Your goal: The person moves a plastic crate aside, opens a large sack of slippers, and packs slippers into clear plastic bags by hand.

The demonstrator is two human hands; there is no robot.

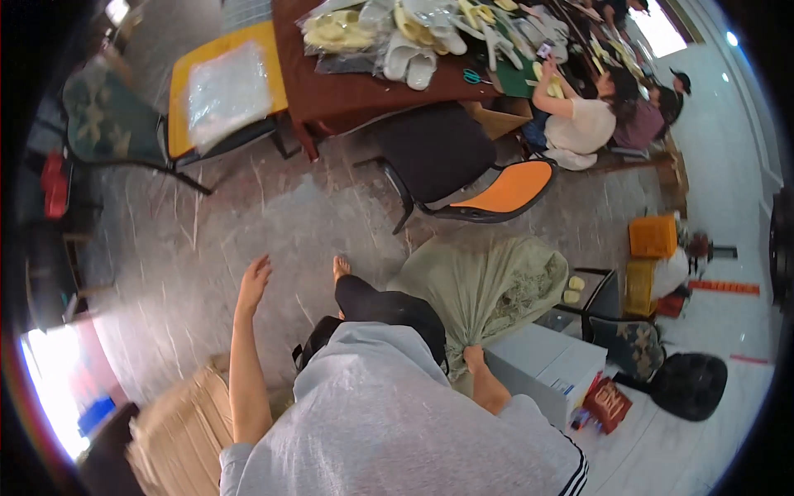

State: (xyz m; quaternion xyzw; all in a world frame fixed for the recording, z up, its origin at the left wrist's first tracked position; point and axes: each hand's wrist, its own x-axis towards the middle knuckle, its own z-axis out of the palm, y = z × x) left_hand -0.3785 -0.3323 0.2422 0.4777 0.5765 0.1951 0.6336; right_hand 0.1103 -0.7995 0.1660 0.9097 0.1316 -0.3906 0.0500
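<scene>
My right hand [472, 356] is closed round the gathered neck of a big pale green woven sack [447, 277]. The sack bulges out over the floor ahead of that hand, its right side crumpled, and what it contains is hidden. My left hand [255, 283] hangs in the air over the floor to the left, holding nothing, with its fingers stretched and slightly apart. Beside the right forearm stands a light grey box [542, 360], close to the sack's neck.
An orange-seated black chair [509, 190] stands ahead. Beyond it, a table with dark red cloth [339, 99] bears bagged slippers [409, 62] and scissors [473, 77]. A yellow chair [178, 91] holds clear plastic bags [227, 91]. Several people sit at far right. Cardboard [182, 430] lies near left.
</scene>
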